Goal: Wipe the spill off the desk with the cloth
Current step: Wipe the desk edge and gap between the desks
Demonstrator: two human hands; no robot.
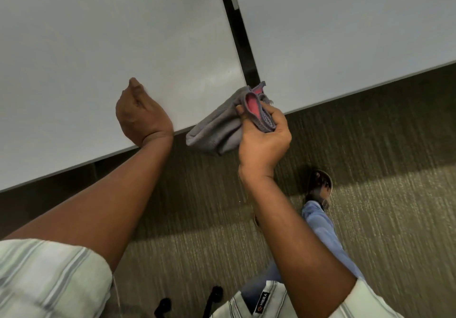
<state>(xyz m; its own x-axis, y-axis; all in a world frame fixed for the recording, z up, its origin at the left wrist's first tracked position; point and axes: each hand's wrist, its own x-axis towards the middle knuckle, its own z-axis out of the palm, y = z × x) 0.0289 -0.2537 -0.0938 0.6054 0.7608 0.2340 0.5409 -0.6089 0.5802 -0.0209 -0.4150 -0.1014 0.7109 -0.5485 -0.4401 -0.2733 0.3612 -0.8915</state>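
A white desk (98, 46) fills the upper left of the head view. My right hand (264, 142) grips a bunched grey cloth with a pink inner side (217, 130), held just off the desk's front right corner, over the floor. My left hand (140, 113) rests at the desk's front edge with its fingers curled under and nothing in it. I see no spill on the visible desk surface, only a faint sheen near the corner.
A second white desk (345, 34) stands to the right, across a narrow dark gap (244, 46). Below lies striped carpet (394, 169). My sandalled foot (319, 187) and blue trouser leg are on the right. Dark chair casters (214, 293) show at the bottom.
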